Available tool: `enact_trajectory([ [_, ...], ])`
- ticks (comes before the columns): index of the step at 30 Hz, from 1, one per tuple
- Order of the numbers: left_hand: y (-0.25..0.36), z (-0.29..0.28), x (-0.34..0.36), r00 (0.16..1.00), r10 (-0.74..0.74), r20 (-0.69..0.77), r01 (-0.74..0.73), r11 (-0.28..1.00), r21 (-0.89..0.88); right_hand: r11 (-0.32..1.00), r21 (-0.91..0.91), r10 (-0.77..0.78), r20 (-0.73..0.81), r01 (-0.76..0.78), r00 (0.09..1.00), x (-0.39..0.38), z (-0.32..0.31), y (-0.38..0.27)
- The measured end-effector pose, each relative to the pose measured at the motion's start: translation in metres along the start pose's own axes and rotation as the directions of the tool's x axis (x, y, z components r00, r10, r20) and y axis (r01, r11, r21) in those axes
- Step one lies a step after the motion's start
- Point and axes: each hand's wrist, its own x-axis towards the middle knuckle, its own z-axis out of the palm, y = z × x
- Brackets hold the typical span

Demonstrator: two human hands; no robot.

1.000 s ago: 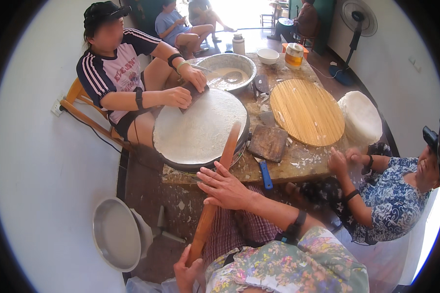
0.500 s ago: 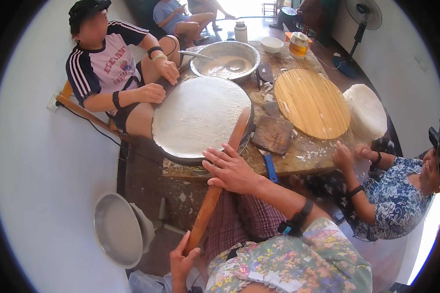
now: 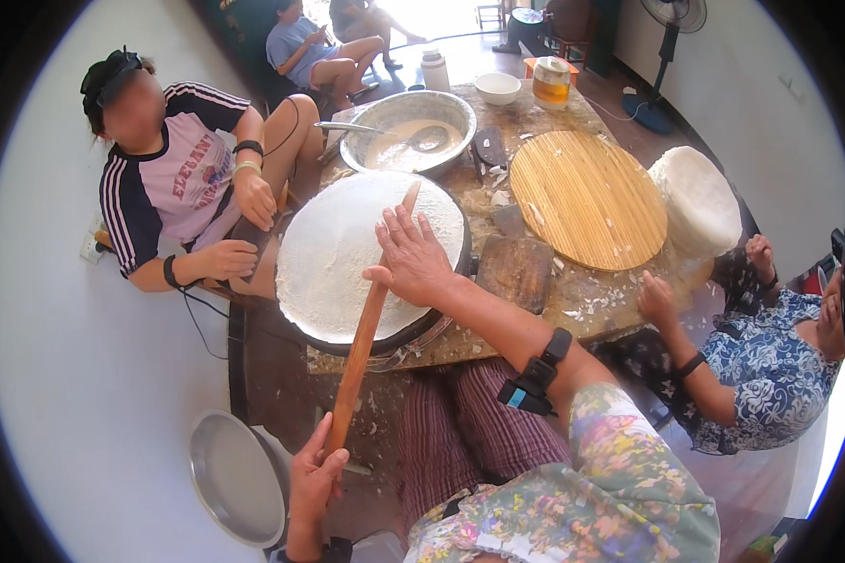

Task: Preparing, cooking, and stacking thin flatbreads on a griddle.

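A long wooden rolling stick [image 3: 366, 324] lies slanted across the round griddle [image 3: 385, 340], which carries a thin white sheet [image 3: 347, 253]. My left hand [image 3: 312, 479] grips the stick's near end, low in the view. My right hand [image 3: 413, 258] rests flat, fingers spread, on the stick where it crosses the white sheet. A black band sits on my right forearm.
A metal bowl of batter with a ladle [image 3: 408, 141] stands behind the griddle. A round bamboo board [image 3: 587, 197] and a stack of white sheets [image 3: 699, 197] lie to the right. One person sits at the left, another at the right. A metal tray [image 3: 235, 479] lies on the floor.
The view has shifted, so the griddle now sits closer and more central. My right hand has moved from the griddle's near edge onto the white sheet. The person on the left has drawn both hands back.
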Motion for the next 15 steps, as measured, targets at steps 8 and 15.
enact_trajectory([
  [8,0.046,0.003,0.033,0.999,-0.033,0.026,0.029,0.992,0.122,0.991,0.006,0.13,0.179,-0.133,0.975,0.023,0.002,0.03],
  [15,0.064,0.003,0.022,0.995,-0.07,0.074,0.055,0.982,0.181,0.986,0.033,0.159,0.126,-0.165,0.979,0.0,-0.011,0.038],
])
